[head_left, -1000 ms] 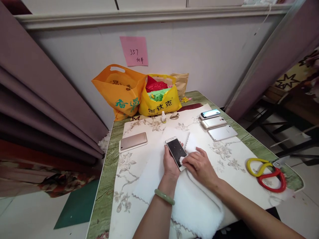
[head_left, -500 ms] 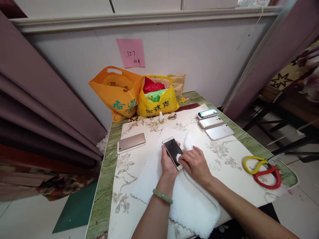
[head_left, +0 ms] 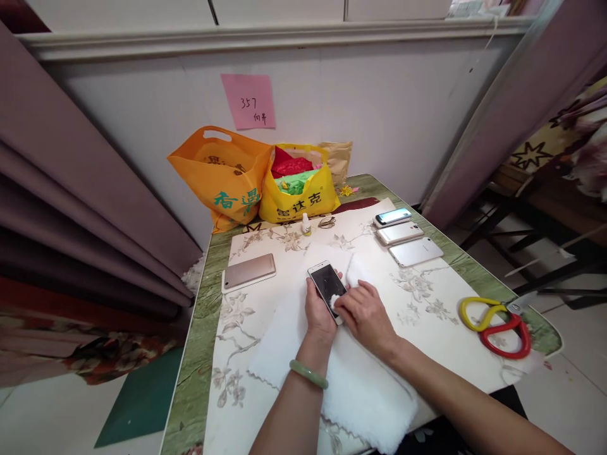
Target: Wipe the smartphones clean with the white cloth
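Observation:
A white-framed smartphone (head_left: 326, 282) with a dark screen lies tilted in my left hand (head_left: 318, 313), whose fingers wrap round its edges. Over the lower part of the screen, my right hand (head_left: 368, 316) pinches a small wad of white cotton (head_left: 334, 302) against the glass. Beneath both hands spreads a fluffy white cloth (head_left: 365, 404) on the table. A small white bottle (head_left: 306, 225) stands beyond the phone, beside a thin looped item (head_left: 327, 222) that I cannot make out.
Two stacked phones (head_left: 249, 272) lie at left. Several more, including a silver phone (head_left: 417, 251), lie at right. Scissors (head_left: 497, 325) with yellow and red handles rest near the right edge. An orange bag (head_left: 222, 170) and a yellow bag (head_left: 301, 199) stand at the back of the table (head_left: 190, 379).
The cotton in my right hand has shifted slightly left across the phone's screen. My left hand keeps its hold, and the view has shifted a little.

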